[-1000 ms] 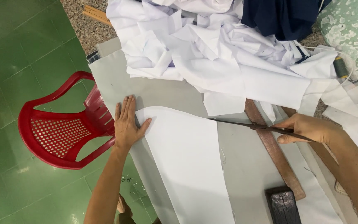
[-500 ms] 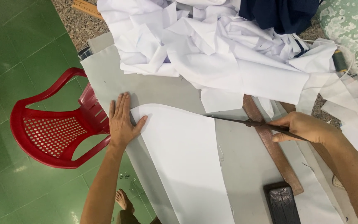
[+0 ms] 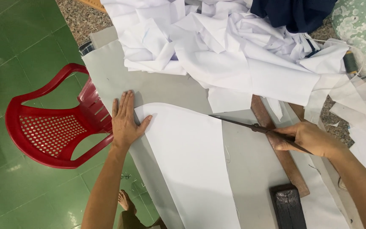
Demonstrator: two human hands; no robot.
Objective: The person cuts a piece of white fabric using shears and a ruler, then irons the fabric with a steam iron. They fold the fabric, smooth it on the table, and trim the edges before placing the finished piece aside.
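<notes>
Scissors in rt hand, seemingly shut, tip at white cloth.

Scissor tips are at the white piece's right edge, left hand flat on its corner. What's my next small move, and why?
Probably close the scissors and advance along the white piece's edge. The tips sit at its upper right edge, the right hand grips the handles, and the left hand pins the corner.

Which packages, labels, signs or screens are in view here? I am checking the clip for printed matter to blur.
None are in view: no package, label, sign or screen. The left hand presses the white fabric piece; the right hand holds dark scissors.
</notes>
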